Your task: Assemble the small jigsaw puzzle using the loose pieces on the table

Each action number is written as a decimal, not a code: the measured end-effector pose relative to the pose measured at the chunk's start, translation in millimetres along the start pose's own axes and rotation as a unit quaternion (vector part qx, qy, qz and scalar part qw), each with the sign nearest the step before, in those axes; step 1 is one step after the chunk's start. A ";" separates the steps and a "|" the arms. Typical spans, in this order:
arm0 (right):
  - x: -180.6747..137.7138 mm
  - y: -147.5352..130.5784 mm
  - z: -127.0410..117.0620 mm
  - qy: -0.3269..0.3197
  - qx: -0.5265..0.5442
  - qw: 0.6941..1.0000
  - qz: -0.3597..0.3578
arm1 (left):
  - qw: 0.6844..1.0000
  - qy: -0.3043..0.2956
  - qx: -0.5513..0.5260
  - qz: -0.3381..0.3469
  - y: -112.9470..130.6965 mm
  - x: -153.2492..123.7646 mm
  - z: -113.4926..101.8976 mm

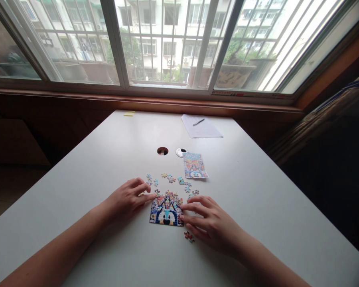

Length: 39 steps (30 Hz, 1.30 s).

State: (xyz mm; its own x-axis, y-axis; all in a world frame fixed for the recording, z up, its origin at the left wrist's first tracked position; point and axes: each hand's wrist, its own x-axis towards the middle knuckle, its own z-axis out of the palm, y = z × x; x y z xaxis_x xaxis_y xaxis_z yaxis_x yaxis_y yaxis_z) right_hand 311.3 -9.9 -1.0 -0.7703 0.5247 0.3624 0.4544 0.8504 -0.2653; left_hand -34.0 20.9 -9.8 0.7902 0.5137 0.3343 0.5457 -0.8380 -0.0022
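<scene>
A partly assembled jigsaw puzzle (pixel 166 211) lies flat on the white table, showing a blue cartoon dog's face among many small figures. Its upper edge is jagged. My left hand (pixel 131 195) is at the puzzle's upper left corner, index finger stretched out and touching it, the other fingers loosely bent. On the right side my right hand (pixel 208 217) rests with fingers spread, fingertips on the puzzle's right edge. Loose puzzle pieces (pixel 169 177) lie in an arc above the puzzle, and a few more pieces (pixel 189 237) sit below my right hand. Neither hand visibly holds a piece.
Behind the pieces lies a picture card (pixel 195 164) with the same dog design. Near it are a round cable hole (pixel 162 151) and its loose cover (pixel 181 152). Paper sheets (pixel 203 129) with a pen (pixel 199 122) and a yellow note (pixel 129 114) lie toward the window.
</scene>
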 end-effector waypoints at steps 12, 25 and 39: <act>-1.7 1.1 0.6 -0.007 -0.001 1.000 0.003 | 1.000 -0.005 -0.023 -0.013 -0.3 2.2 2.9; -2.1 1.6 1.5 0.001 -0.002 1.000 0.000 | 1.000 0.014 -0.016 0.010 -1.3 3.3 1.5; -1.4 0.9 -0.1 0.005 -0.004 1.000 0.000 | 1.000 0.013 -0.005 0.002 -2.0 2.5 2.6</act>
State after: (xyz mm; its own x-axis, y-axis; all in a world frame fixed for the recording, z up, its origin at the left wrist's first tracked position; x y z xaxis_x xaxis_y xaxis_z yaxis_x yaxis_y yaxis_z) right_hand 312.8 -9.9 -1.6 -0.7665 0.5245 0.3708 0.4579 0.8510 -0.2572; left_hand -32.4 24.3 -11.4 0.7845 0.5055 0.3592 0.5395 -0.8420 0.0066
